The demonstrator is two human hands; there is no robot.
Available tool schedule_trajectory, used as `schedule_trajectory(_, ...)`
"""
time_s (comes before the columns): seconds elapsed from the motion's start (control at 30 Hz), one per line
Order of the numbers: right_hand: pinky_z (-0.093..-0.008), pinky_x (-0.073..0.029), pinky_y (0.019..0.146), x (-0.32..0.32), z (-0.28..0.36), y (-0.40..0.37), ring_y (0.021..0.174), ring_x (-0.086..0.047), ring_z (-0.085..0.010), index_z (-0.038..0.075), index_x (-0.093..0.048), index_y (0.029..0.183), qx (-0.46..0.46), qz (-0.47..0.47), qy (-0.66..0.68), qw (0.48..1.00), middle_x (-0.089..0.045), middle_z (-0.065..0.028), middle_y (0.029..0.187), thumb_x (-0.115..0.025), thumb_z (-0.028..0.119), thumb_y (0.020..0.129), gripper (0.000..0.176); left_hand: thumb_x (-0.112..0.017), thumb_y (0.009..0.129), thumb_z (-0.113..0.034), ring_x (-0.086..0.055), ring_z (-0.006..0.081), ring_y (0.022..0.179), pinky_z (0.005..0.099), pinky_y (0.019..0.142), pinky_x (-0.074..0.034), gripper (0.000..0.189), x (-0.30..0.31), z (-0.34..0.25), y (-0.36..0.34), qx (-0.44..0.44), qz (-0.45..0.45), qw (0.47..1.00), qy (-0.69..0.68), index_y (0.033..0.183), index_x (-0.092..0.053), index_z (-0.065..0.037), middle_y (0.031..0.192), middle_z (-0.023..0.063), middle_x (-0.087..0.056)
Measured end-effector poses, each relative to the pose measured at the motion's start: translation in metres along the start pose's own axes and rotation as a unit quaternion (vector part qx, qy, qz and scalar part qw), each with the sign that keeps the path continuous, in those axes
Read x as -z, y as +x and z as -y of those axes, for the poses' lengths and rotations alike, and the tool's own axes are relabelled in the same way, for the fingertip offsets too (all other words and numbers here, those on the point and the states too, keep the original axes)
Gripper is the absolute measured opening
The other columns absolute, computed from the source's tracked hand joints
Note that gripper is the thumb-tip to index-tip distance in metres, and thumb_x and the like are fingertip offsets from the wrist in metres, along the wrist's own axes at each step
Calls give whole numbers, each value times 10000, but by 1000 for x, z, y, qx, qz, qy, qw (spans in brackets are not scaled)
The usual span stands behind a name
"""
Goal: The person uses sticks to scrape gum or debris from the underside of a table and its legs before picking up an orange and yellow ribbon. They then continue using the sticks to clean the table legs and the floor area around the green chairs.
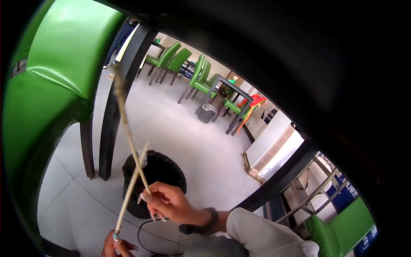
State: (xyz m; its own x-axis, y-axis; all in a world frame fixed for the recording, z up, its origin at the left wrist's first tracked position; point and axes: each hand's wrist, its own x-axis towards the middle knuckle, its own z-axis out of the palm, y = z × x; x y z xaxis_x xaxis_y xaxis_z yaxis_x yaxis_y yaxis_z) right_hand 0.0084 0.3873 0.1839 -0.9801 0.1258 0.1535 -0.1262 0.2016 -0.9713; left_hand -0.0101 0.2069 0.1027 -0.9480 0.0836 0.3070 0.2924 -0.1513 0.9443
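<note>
My right hand [169, 203], with a dark band at the wrist, pinches the lower end of a long thin wooden stick [129, 135]. That stick slants up to the left, and its upper part is brownish and blurred. At the bottom edge my left hand [116, 247], partly cut off, is closed round the low end of a second, paler wooden stick [126, 201]. The two sticks cross in this view in front of a black bin [171, 165] lined with a black bag. Some clear plastic shows at the bin's rim.
Dark table legs [112, 115] frame the view under a dark tabletop. A green padded chair [64, 55] stands close on the left, another green seat [342, 227] at lower right. A thin black cable [141, 242] lies on the tiled floor [205, 150]. Further back are more green chairs.
</note>
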Motion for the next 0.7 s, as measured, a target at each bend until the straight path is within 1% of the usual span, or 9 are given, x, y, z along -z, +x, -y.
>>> schedule_trajectory(0.03,-171,-381,446,3,4,1,502,-465,-41,-4,-493,923,-13,18,-8,1000,-527,-30,721,-497,144,898,150,-464,866,-117,-524,127,486,264,476,-415,267,-4,-4,2,-27,-17,999,-11,658,-573,10,524,57,-557)
schedule_trajectory(0.13,-167,-374,435,12,33,1,528,-493,-43,7,-495,882,-26,42,-51,997,-516,-15,692,-513,155,890,149,-459,869,-94,-522,127,487,260,478,-411,234,0,-24,12,-85,32,995,34,697,-574,14,535,57,-557)
schedule_trajectory(0.2,-169,-373,432,25,44,-2,528,-498,-44,14,-490,887,-45,16,-49,998,-520,-12,685,-505,167,895,154,-400,909,-142,-508,123,473,250,474,-399,285,-3,-40,24,-69,48,996,17,756,-575,23,528,47,-538)
schedule_trajectory(0.33,-182,-352,415,39,73,-7,432,-451,-59,5,-473,922,27,-66,-101,992,-521,-43,570,-412,259,934,262,-339,941,-221,-496,117,472,233,478,-387,358,-10,-67,51,-44,117,992,-12,834,-573,26,534,41,-528)
schedule_trajectory(0.47,-188,-356,418,59,83,-12,436,-451,-65,-14,-484,973,7,-103,-157,982,-526,-45,585,-376,193,941,236,-346,945,-247,-514,117,508,232,502,-402,359,-26,-69,64,-28,157,987,-35,913,-579,24,565,45,-542)
schedule_trajectory(0.5,-190,-357,419,65,86,-13,438,-450,-66,-20,-489,989,12,-120,-171,978,-524,-43,586,-365,172,940,233,-332,950,-213,-389,61,402,201,382,-310,299,-50,-47,64,-22,81,989,-120,811,-477,8,510,20,-427)
schedule_trajectory(0.53,-192,-358,420,72,88,-15,439,-448,-67,-26,-493,1004,17,-134,-184,974,-522,-42,586,-355,151,939,234,-338,950,-206,-387,47,400,186,379,-277,309,-54,-45,65,-25,86,987,-133,838,-521,17,498,3,-416)
schedule_trajectory(0.63,-198,-366,423,91,91,-25,449,-435,-64,-38,-508,1040,72,-206,-277,936,-498,-31,580,-337,110,928,252,-354,947,-195,-374,31,407,174,374,-258,306,-68,-51,69,-29,57,985,-158,969,-555,35,494,-7,-414)
schedule_trajectory(0.7,-200,-368,424,97,99,-32,445,-425,-61,-40,-511,1051,94,-259,-321,906,-484,-26,572,-352,131,934,261,-385,937,-188,-402,44,416,183,376,-301,280,-71,-49,73,-26,29,983,-181,949,-548,40,551,24,-485)
